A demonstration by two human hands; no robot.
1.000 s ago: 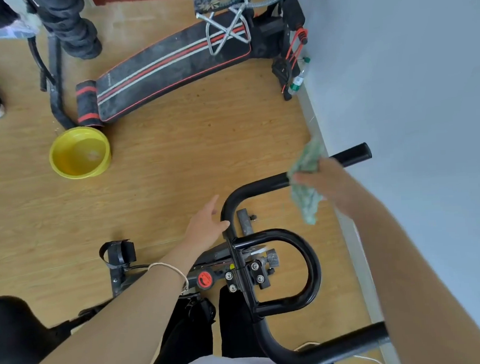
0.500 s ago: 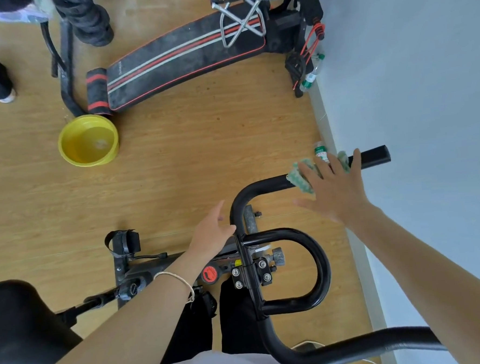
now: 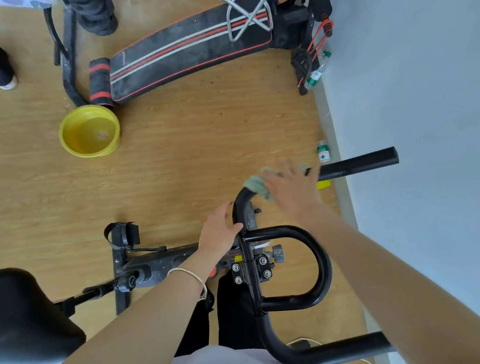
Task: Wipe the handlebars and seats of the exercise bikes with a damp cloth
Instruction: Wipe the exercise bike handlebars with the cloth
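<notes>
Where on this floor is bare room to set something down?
The wide floor patch between the yellow basin, the sit-up bench and the handlebar is bare. Crowded: the wall edge with a small bottle, and around the bike frame.

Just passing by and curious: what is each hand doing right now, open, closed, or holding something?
Left hand: open, resting against the black tubular handlebar.
Right hand: open, blurred, pressing the crumpled green cloth onto it.

Handlebars (image 3: 292, 232): glossy black metal tube. Cloth (image 3: 257, 185): soft green fabric. Floor (image 3: 175, 157): smooth wood-grain. Basin (image 3: 89, 132): shiny yellow plastic. Seat (image 3: 22, 316): matt black.
</notes>
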